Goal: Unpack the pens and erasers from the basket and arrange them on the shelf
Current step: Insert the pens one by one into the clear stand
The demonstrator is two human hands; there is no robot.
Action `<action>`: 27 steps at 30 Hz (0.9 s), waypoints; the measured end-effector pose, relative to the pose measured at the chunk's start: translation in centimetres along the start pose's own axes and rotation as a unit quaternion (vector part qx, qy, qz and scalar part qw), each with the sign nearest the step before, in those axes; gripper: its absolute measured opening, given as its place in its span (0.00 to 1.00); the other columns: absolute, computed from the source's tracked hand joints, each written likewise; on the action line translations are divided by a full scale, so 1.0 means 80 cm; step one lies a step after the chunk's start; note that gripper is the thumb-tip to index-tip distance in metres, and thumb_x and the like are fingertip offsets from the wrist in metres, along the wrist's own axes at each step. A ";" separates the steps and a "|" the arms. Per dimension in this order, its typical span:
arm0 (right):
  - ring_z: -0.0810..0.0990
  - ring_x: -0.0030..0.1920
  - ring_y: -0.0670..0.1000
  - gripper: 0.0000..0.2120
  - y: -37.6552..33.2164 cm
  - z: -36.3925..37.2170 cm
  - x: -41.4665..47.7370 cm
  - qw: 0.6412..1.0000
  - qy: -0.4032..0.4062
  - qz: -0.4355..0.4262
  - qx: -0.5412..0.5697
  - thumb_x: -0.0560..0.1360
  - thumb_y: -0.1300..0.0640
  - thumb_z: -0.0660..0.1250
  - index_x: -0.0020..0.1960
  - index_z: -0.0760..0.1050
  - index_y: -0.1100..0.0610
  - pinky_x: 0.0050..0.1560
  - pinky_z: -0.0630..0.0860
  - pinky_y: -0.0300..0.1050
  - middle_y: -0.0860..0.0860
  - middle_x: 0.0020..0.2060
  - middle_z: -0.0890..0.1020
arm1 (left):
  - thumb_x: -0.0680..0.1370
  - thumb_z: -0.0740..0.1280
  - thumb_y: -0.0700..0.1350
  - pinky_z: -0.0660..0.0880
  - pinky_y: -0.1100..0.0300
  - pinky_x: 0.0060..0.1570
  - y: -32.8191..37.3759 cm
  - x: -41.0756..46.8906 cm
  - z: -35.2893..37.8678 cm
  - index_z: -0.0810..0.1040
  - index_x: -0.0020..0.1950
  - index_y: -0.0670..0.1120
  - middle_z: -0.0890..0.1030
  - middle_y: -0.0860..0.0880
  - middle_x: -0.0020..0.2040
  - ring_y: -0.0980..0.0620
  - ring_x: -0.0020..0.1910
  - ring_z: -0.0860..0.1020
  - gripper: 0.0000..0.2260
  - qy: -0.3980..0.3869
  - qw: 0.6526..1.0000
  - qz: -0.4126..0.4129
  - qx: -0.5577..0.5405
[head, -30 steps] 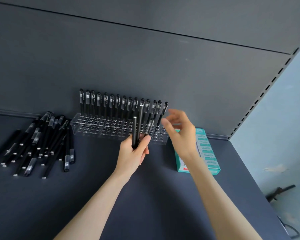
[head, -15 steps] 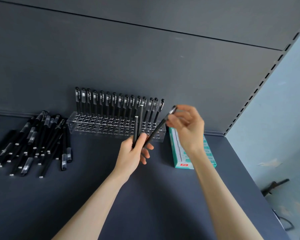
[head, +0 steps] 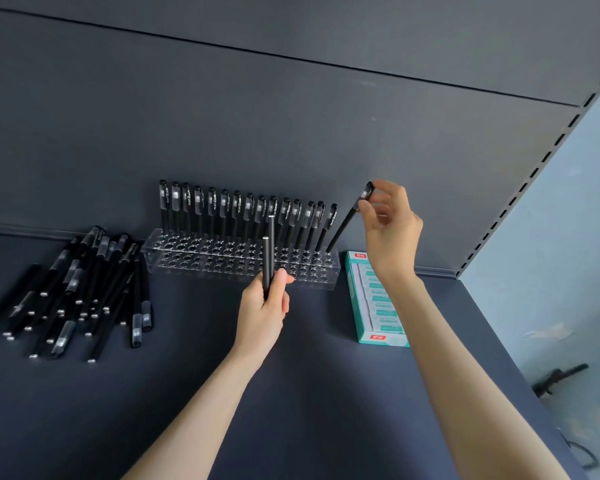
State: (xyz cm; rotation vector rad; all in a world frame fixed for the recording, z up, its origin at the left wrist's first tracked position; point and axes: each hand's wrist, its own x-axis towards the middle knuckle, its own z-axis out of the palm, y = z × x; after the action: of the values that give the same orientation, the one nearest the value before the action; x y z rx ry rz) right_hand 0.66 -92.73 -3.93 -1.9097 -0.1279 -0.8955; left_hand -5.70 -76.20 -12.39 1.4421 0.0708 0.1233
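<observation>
Your right hand (head: 390, 230) pinches a pen (head: 347, 223) by its cap end, tip apparently at the last back-row hole at the R end of the rack (head: 243, 268); bring it upright, then push straight down w/o knocking the neighbour. Your left hand (head: 264, 306) grips two spare pens (head: 267, 261) upright in front of the rack. Loose pens (head: 77, 289) lie on the shelf (head: 326, 393) left of the rack, eraser box (head: 374, 299) to its right.

Tilted pen (head: 344, 226) in right hand (head: 392, 232), tip at rack (head: 201, 265)
</observation>
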 end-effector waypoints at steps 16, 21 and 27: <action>0.80 0.41 0.51 0.12 0.022 0.017 -0.025 0.993 -0.066 -0.011 -0.096 0.75 0.63 0.67 0.58 0.75 0.57 0.48 0.78 0.52 0.50 0.45 0.81 | 0.81 0.61 0.50 0.60 0.67 0.22 0.000 0.001 0.001 0.77 0.43 0.46 0.68 0.55 0.24 0.58 0.22 0.64 0.11 0.000 1.000 0.000 0.010; 0.76 0.40 0.43 0.12 0.002 0.002 -0.040 0.998 -0.033 0.009 -0.045 0.75 0.61 0.67 0.58 0.74 0.56 0.43 0.75 0.38 0.49 0.47 0.79 | 0.81 0.61 0.50 0.61 0.67 0.23 0.007 -0.005 0.002 0.77 0.43 0.46 0.68 0.54 0.25 0.58 0.24 0.64 0.11 -0.007 0.999 0.010 0.033; 0.81 0.41 0.44 0.13 -0.050 0.006 -0.070 0.956 -0.212 0.091 0.181 0.73 0.57 0.70 0.58 0.75 0.54 0.46 0.77 0.37 0.44 0.38 0.83 | 0.81 0.61 0.50 0.61 0.70 0.23 0.035 -0.024 -0.021 0.78 0.45 0.46 0.68 0.55 0.24 0.59 0.23 0.64 0.11 -0.099 0.990 0.037 0.093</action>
State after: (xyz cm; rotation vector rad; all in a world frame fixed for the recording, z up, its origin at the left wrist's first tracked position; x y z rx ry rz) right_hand -4.91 -88.70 -4.64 -1.7058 -0.3421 -0.3021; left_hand -7.96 -74.44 -9.86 1.6361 -0.1372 0.0339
